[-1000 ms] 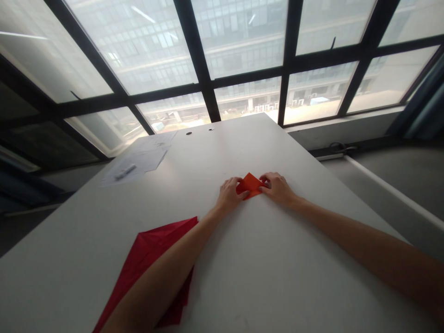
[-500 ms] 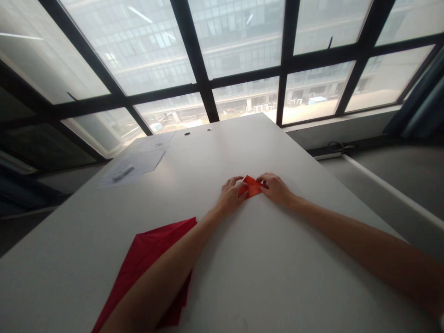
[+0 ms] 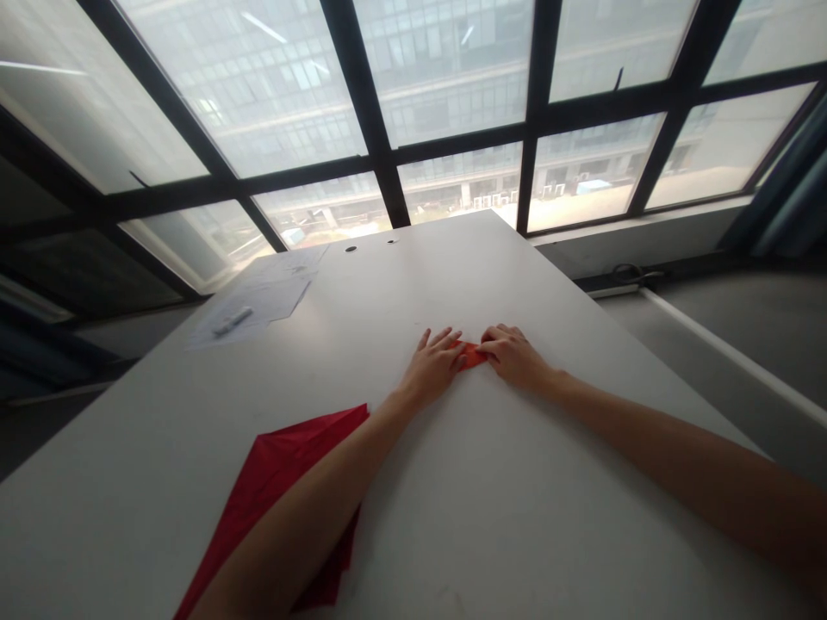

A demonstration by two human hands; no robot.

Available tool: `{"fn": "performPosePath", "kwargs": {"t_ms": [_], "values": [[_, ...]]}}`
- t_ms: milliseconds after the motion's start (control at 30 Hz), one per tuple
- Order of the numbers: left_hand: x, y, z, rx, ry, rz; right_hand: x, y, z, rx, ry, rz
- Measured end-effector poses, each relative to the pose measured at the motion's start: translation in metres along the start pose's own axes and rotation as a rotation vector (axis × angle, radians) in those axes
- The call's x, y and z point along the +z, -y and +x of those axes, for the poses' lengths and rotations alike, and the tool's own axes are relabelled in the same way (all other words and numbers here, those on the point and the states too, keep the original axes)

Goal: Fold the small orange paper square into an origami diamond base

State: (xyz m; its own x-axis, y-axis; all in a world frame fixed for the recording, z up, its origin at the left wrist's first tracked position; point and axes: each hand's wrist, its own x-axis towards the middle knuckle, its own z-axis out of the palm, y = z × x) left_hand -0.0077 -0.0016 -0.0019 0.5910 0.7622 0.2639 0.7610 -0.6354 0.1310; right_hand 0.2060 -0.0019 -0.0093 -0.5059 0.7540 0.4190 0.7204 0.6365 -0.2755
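Observation:
A small piece of folded orange paper (image 3: 473, 356) lies on the white table between my two hands. My left hand (image 3: 432, 370) rests over its left side, fingers spread and stretched forward, with the fingertips nearest the paper lying on it. At the right end, my right hand (image 3: 515, 357) has its fingers curled in and pressed together on the paper's edge. Both hands cover parts of the paper, so its whole outline is hidden. Beneath my left forearm is a large piece of dark red folded material (image 3: 277, 474), partly covered by the arm.
The white table (image 3: 413, 275) narrows away toward tall windows with black frames (image 3: 388, 172). Printed sheets (image 3: 284, 293) lie at its far left, with a pale marker-like object (image 3: 233, 321) on them. A white pipe (image 3: 724, 349) runs along the floor to the right.
The orange paper's raised far corner no longer shows, and the visible paper is now a flatter, narrower strip. My left fingers have spread and straightened; my right fingers have closed in at its edge.

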Motion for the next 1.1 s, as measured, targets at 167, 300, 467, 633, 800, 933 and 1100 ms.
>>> {"fn": "performPosePath", "kwargs": {"t_ms": [167, 300, 467, 633, 800, 933, 1100], "values": [[0.001, -0.008, -0.001, 0.075, 0.091, -0.031, 0.001, 0.0, 0.001, 0.055, -0.029, 0.006], [0.005, -0.005, -0.001, 0.049, 0.189, -0.064, 0.0, -0.01, 0.002, 0.291, -0.207, 0.015], [0.007, -0.003, -0.001, 0.044, 0.207, -0.071, 0.001, -0.003, -0.002, 0.279, -0.176, 0.006], [0.009, -0.001, -0.001, 0.001, 0.2, -0.082, 0.019, 0.019, -0.014, 0.167, 0.152, -0.049], [0.011, 0.001, 0.001, -0.033, 0.156, -0.131, 0.016, 0.0, -0.012, 0.266, 0.059, -0.052], [0.011, 0.0, 0.001, -0.031, 0.135, -0.164, 0.005, -0.023, -0.003, 0.308, -0.217, 0.102], [0.009, -0.003, 0.002, -0.069, 0.088, -0.236, 0.0, -0.032, 0.0, 0.171, -0.185, 0.311]]}}
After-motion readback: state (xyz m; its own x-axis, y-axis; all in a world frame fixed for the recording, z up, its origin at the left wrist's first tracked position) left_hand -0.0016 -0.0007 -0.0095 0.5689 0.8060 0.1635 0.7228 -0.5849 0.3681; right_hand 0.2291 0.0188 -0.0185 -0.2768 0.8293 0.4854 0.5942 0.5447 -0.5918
